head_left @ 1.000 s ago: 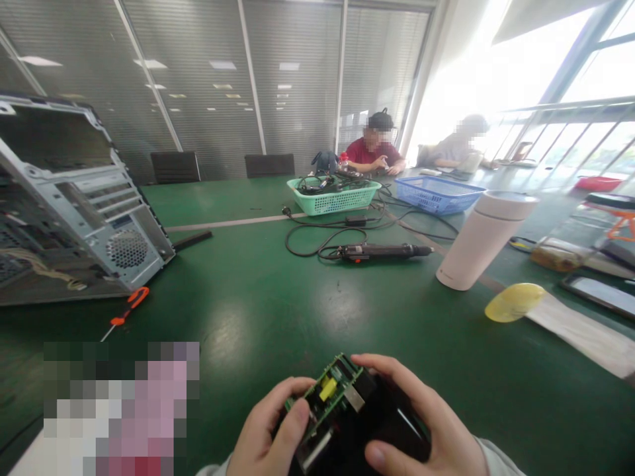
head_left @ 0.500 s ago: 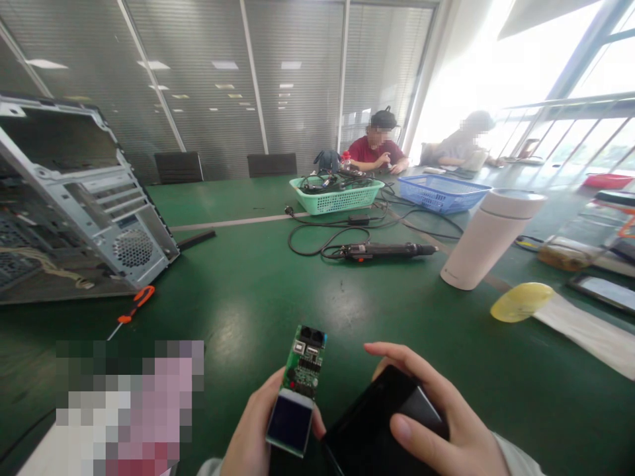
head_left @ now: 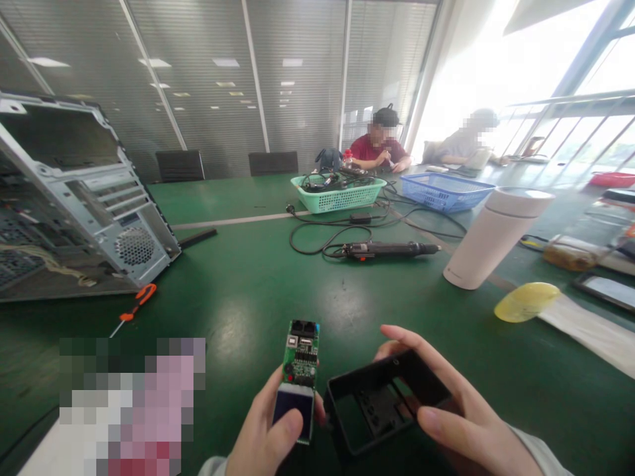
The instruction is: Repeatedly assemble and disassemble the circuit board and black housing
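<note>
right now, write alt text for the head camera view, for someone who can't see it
A left hand holds a green circuit board with a dark screen while the right hand grips an open black housing beside it, above a green table. Farther back are a corded electric screwdriver and a pale pink tumbler, with an opened computer case at the left.

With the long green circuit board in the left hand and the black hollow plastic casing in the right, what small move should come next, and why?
Probably slide the thumb of the left hand to the edge of the long green circuit board: it lies across the dark rectangular screen, which it might smudge, and the right hand holds the black hollow plastic casing.
</note>
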`<move>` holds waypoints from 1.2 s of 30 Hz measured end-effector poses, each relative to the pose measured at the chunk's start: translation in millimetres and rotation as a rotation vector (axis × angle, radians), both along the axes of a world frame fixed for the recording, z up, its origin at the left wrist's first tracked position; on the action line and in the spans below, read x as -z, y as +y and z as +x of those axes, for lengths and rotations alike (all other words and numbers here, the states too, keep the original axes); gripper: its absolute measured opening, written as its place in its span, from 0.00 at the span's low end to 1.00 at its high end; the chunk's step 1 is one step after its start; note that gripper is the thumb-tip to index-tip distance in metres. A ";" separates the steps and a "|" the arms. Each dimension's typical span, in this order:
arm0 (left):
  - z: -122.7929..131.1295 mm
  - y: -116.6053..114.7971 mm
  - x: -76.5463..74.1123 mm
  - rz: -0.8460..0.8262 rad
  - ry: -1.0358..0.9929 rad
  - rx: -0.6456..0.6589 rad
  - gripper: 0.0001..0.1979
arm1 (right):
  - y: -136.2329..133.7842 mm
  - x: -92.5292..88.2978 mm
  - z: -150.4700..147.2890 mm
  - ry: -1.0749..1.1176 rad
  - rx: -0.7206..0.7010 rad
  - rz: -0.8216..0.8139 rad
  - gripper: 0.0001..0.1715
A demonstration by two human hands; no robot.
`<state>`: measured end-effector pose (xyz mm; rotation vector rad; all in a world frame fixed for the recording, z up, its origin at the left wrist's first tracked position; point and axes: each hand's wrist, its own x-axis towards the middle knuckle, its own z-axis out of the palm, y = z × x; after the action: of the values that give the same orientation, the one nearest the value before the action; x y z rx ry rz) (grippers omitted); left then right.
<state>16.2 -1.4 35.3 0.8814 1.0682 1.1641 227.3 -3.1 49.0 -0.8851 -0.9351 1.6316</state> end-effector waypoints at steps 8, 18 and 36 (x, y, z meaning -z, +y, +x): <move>-4.3 -1.4 16.1 0.037 0.080 0.008 0.32 | -4.1 5.4 7.0 -0.258 0.035 0.184 0.36; 0.1 -4.3 17.8 0.046 0.166 -0.138 0.37 | -9.6 6.2 10.0 -0.535 0.058 0.549 0.30; -8.3 -0.7 15.9 0.141 0.188 0.074 0.22 | 34.9 -5.9 77.7 -1.059 0.609 0.221 0.31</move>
<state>7.9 -2.1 19.5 1.1497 1.1048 1.1213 304.9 31.8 55.0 -1.7116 -1.3147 0.4538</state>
